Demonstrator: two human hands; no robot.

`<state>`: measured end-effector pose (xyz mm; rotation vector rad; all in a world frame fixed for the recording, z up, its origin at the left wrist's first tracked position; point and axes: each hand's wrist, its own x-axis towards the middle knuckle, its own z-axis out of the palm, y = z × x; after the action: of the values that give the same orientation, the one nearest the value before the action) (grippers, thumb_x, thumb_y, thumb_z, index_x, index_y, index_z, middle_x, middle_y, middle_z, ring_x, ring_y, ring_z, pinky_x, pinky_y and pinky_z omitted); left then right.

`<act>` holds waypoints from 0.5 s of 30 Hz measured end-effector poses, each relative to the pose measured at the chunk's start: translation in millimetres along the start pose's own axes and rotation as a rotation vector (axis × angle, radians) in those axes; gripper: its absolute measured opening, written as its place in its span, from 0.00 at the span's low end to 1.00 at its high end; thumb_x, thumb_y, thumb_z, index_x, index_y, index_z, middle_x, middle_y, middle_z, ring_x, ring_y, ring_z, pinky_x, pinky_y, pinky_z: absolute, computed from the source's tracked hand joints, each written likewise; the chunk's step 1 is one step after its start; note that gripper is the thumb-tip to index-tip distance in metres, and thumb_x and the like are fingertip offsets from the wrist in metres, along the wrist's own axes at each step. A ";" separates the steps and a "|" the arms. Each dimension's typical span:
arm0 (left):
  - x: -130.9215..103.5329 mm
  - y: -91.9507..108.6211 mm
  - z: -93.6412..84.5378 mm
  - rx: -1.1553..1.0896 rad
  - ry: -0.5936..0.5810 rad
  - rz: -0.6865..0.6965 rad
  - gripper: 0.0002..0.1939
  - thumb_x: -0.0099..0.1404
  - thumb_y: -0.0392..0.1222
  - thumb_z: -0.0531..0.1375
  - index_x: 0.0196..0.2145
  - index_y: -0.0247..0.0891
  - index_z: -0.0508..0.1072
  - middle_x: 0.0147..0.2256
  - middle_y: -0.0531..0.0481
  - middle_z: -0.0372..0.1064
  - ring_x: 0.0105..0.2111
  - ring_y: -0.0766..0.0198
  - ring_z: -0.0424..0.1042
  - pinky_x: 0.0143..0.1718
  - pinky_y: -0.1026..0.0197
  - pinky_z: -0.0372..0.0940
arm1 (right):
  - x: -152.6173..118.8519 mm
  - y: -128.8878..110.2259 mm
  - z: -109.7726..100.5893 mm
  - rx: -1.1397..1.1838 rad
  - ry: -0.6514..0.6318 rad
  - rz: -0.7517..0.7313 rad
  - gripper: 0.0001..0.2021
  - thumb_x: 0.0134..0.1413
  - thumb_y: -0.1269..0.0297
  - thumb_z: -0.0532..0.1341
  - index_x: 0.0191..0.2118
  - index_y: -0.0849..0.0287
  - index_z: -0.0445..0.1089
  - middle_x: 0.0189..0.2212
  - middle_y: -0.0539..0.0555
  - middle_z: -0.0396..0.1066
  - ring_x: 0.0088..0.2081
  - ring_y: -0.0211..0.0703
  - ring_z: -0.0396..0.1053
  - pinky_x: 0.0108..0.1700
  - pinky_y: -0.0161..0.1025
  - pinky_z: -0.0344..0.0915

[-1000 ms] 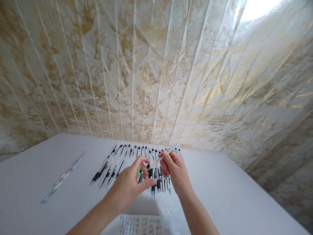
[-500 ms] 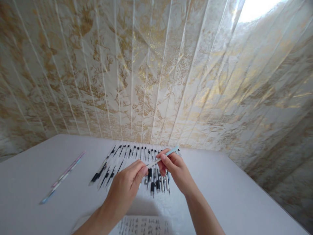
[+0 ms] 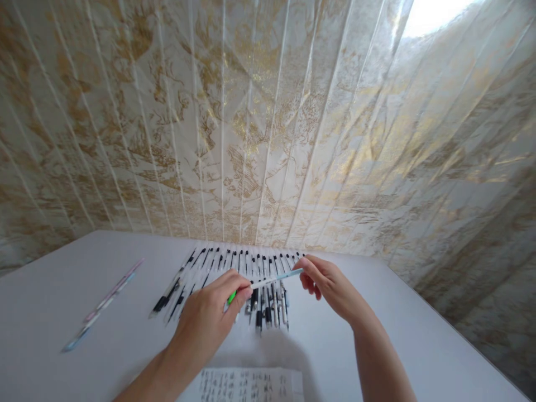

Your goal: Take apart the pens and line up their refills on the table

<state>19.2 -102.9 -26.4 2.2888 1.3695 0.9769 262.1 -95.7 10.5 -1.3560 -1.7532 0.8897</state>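
A slim pen, white with a light blue end, is held level above the table. My left hand pinches its white end, and a bright green piece shows between the thumb and fingers. At the light blue tip, the thumb and index finger of my right hand are closed on the pen, its other fingers curled. Below and behind it lie rows of pens with black caps. Several black and white pens lie in a nearer group.
Pink and blue pens lie slanted on the left of the white table. A sheet with handwriting lies at the near edge. Behind the table hangs a gold-patterned curtain.
My right hand has moved right, from the pen's middle to its light blue tip. The pen has tilted closer to level. The green piece now shows at my left hand.
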 end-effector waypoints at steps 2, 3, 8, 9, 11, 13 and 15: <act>-0.4 0.4 0.6 0.003 -0.006 -0.006 0.14 0.67 0.49 0.48 0.31 0.43 0.69 0.32 0.55 0.69 0.26 0.67 0.66 0.28 0.65 0.58 | 0.7 1.9 -0.1 -0.024 0.017 0.013 0.18 0.57 0.49 0.54 0.27 0.59 0.66 0.18 0.45 0.56 0.20 0.32 0.53 0.21 0.31 0.54; -0.6 0.7 0.8 0.001 -0.012 -0.012 0.14 0.67 0.48 0.48 0.31 0.43 0.69 0.32 0.55 0.69 0.26 0.67 0.66 0.28 0.65 0.58 | 1.0 2.6 -0.3 0.006 -0.002 -0.023 0.16 0.56 0.51 0.57 0.29 0.59 0.67 0.20 0.46 0.57 0.21 0.32 0.54 0.23 0.31 0.56; -1.8 1.4 2.3 -0.023 -0.024 -0.022 0.14 0.67 0.49 0.48 0.32 0.43 0.69 0.32 0.55 0.68 0.27 0.67 0.65 0.29 0.65 0.58 | 2.4 2.7 1.2 0.172 0.017 -0.011 0.17 0.54 0.48 0.57 0.38 0.59 0.65 0.24 0.48 0.63 0.23 0.34 0.60 0.22 0.32 0.58; -2.1 1.4 2.8 -0.028 -0.024 -0.020 0.14 0.67 0.49 0.48 0.32 0.43 0.69 0.32 0.55 0.68 0.27 0.67 0.65 0.29 0.65 0.58 | 3.0 2.4 2.3 0.181 0.040 0.035 0.18 0.55 0.47 0.56 0.34 0.59 0.64 0.20 0.45 0.59 0.19 0.32 0.55 0.19 0.31 0.54; -2.4 1.6 3.3 -0.037 -0.026 -0.019 0.13 0.67 0.49 0.48 0.32 0.43 0.68 0.32 0.55 0.68 0.27 0.67 0.65 0.29 0.65 0.58 | 4.0 1.4 4.1 0.185 0.053 0.040 0.17 0.53 0.48 0.58 0.28 0.59 0.62 0.16 0.42 0.54 0.17 0.30 0.51 0.19 0.30 0.50; -2.3 2.1 3.3 -0.044 -0.029 -0.026 0.13 0.67 0.49 0.48 0.32 0.43 0.68 0.31 0.55 0.67 0.27 0.67 0.64 0.29 0.65 0.57 | 4.2 0.2 4.4 0.210 0.035 -0.046 0.15 0.50 0.51 0.62 0.29 0.60 0.64 0.20 0.44 0.58 0.21 0.31 0.56 0.23 0.30 0.56; -2.4 3.2 2.9 -0.055 -0.031 -0.032 0.13 0.67 0.49 0.48 0.31 0.43 0.68 0.31 0.55 0.67 0.27 0.67 0.64 0.29 0.65 0.57 | 3.7 -0.3 3.8 0.256 0.004 -0.080 0.15 0.50 0.52 0.63 0.36 0.59 0.66 0.25 0.46 0.62 0.25 0.33 0.60 0.28 0.32 0.60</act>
<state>22.5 -106.4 -27.6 2.2258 1.3464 0.9526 258.0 -92.5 9.4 -1.1131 -1.6154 1.0264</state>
